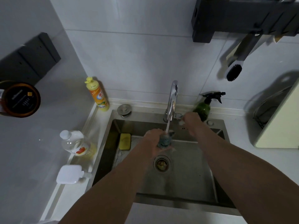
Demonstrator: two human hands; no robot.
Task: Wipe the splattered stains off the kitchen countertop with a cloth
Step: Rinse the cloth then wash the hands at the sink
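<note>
Sink (202,183) | left hand (153,139) fingers grip cloth (165,140) under stream | right hand (191,121) fingers grip faucet handle (178,116)

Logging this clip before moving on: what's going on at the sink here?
A person is wetting a cloth over the sink. The left hand grips the bunched bluish cloth under water running from the faucet, while the right hand holds the faucet handle. Nothing is being wiped; both hands are at the sink, off the countertop.
</note>
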